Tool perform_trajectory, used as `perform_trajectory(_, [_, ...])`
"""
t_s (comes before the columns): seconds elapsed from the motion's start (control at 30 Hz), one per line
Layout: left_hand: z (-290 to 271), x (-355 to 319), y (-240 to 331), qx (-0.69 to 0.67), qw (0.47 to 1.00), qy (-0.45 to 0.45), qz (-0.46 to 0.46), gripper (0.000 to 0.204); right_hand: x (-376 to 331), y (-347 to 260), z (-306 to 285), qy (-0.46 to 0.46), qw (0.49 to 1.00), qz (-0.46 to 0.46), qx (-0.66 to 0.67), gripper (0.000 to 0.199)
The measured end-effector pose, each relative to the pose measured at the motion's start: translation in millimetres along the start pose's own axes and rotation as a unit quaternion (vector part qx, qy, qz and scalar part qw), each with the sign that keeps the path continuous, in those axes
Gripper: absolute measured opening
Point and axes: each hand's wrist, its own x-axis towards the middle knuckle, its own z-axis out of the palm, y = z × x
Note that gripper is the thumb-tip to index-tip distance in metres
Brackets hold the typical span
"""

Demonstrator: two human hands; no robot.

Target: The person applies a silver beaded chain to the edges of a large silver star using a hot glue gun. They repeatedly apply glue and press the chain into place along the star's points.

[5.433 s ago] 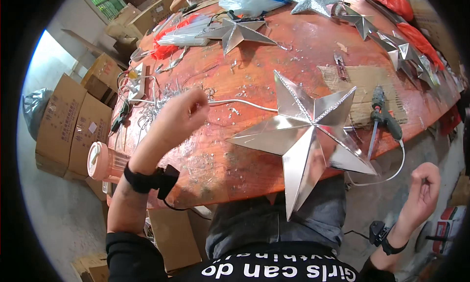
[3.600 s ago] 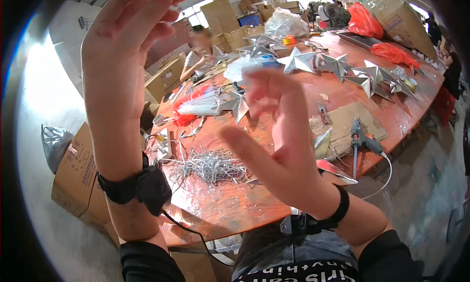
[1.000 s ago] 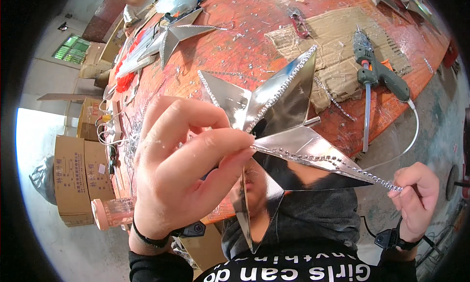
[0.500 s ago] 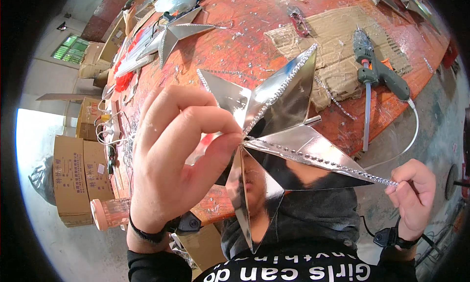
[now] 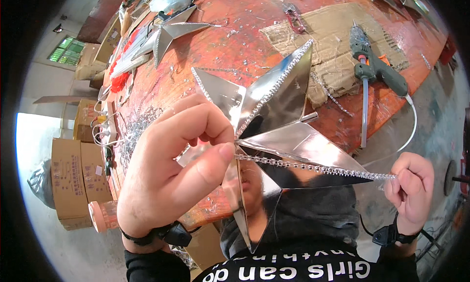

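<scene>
Location: silver star lies between the two hands, tilted, its left side partly hidden by the left hand; what bears its weight cannot be determined. Hands: apart; left thumb and forefinger appear pinched on the inner end of the rhinestone chain, just beside the star's centre; right hand grips the outer end, past the tip of the nearest point. Handling, as judged: star light, thin-walled, stiff along its folds, slick on its faces, liable to dent and smear; best held by folded ridges or outer edges, under light pressure; chain limp and flexible, readily gripped by its beading, best pinched near both ends. Appearance: star mirror-bright, with sharply creased points; beading lines the ridge of the point above the left fingertips; chain drawn nearly straight, just below the ridge of the point toward the right hand; contact with that face not confirmed.
</scene>
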Motion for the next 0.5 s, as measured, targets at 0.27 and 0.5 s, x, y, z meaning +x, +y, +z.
perform_trajectory(0.27, [-3.7, -1.3, 3.6, 0.003, 1.0, 0.006, -0.008, 0.016, 3.1, 3.1, -2.7, -0.015, 1.0, 0.007, 0.007, 0.032])
perform_trajectory(0.5, [-0.4, 6.6, 1.0, 0.105, 0.993, 0.035, 0.039, 0.011, 3.4, 5.1, -1.4, -0.02, 1.0, 0.008, 0.005, 0.033])
